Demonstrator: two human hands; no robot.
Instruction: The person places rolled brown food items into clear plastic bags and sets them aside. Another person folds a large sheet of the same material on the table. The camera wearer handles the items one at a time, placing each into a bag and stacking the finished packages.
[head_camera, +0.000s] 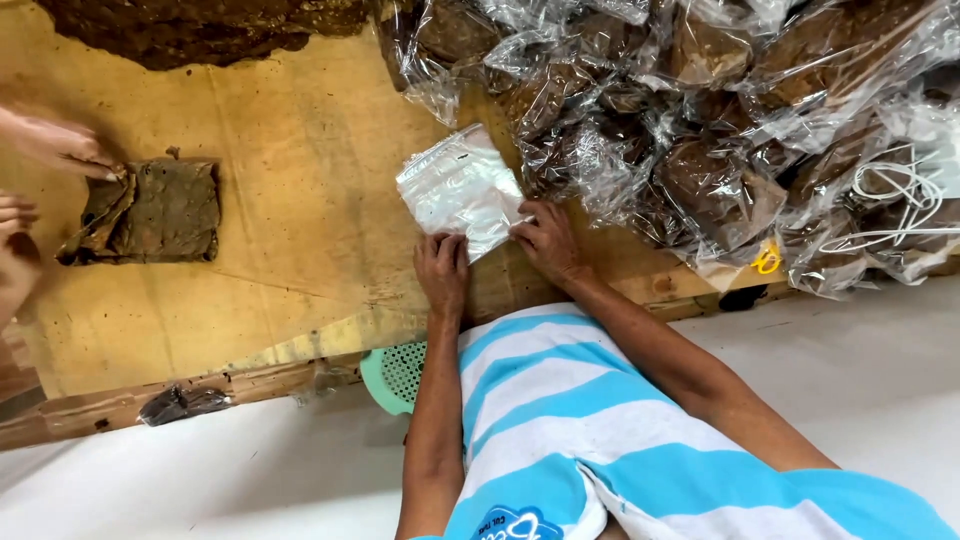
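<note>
Clear plastic bag (462, 190) (flat, rectangular) pinched by both hands on wooden table (300, 200)

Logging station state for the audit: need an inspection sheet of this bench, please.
Surface: worn, stained wooden board.
Job's things: clear plastic bag, flat on the board and seemingly empty.
Clutter: heap of filled clear bags on the right; flat stack of brown leaves; dark brown pile at the far edge; small yellow item, kind unclear.
Grippers: left hand and right hand at the bag's near edge, fingers pinching it.
Cables: white cords lying over the heap.
Surroundings: pale floor; green perforated plastic piece below the board; another person's hand touching the leaf stack.
</note>
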